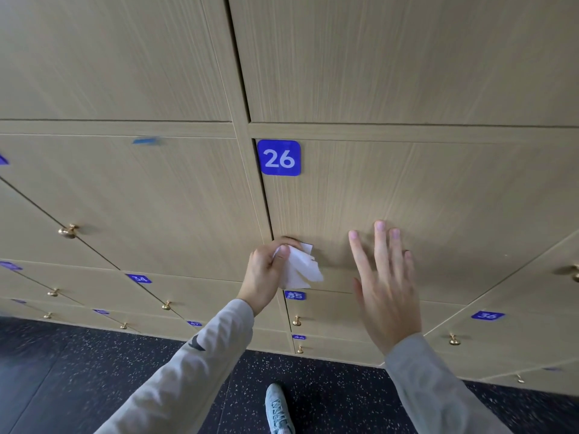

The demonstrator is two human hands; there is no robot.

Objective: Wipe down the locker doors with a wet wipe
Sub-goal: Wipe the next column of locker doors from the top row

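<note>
a blue tag point(279, 157) reads "26" on the locker door point(407, 195). left hand point(266, 274) grips a crumpled wet wipe point(299, 266) against its lower left edge; right hand point(387, 277) rests flat, fingers spread.

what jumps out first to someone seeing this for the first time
The bright blue number plate 26 stands out at the upper left corner of a pale wood locker door. Just below it, the left hand grips a crumpled white wet wipe near the door's left edge, while the right hand is spread open against the same door.
</note>
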